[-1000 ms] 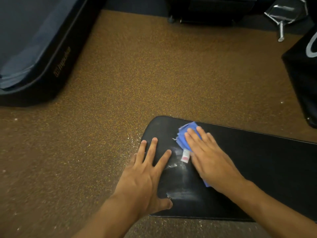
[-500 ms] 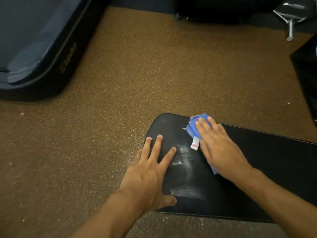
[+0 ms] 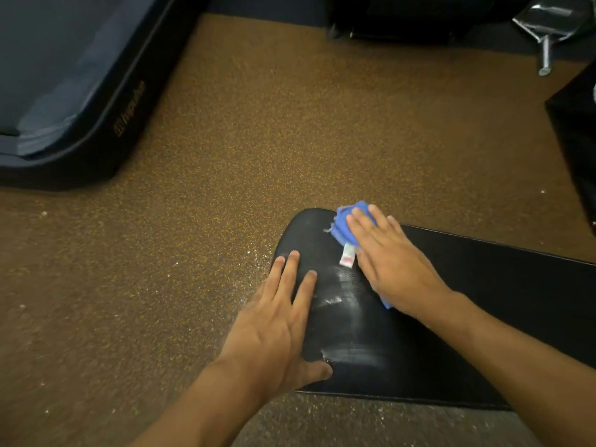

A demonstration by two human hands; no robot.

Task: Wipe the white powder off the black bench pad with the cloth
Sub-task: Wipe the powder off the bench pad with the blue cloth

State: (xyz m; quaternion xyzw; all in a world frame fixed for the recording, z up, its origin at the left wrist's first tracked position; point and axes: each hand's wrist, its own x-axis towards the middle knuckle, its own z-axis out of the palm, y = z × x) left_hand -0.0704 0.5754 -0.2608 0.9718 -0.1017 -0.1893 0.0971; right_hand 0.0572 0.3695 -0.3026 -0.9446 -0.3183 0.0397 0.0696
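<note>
The black bench pad [image 3: 483,301] stretches from the centre to the right edge. White powder smears [image 3: 351,354] streak its near-left part, with a smaller patch between my hands. My right hand [image 3: 392,262] presses flat on a blue cloth [image 3: 343,225] with a white tag, near the pad's far rounded corner. Most of the cloth is hidden under the palm. My left hand [image 3: 280,321] lies flat, fingers spread, on the pad's left end, holding nothing.
Brown speckled rubber floor [image 3: 258,140] surrounds the pad, with white powder specks beside its left end. A dark blue mat [image 3: 64,91] lies at far left. Black equipment [image 3: 577,140] stands at right, and a metal frame part [image 3: 545,43] at top right.
My right hand has slid the cloth away from me, toward the pad's far rounded edge. The left hand has stayed planted on the pad's left end.
</note>
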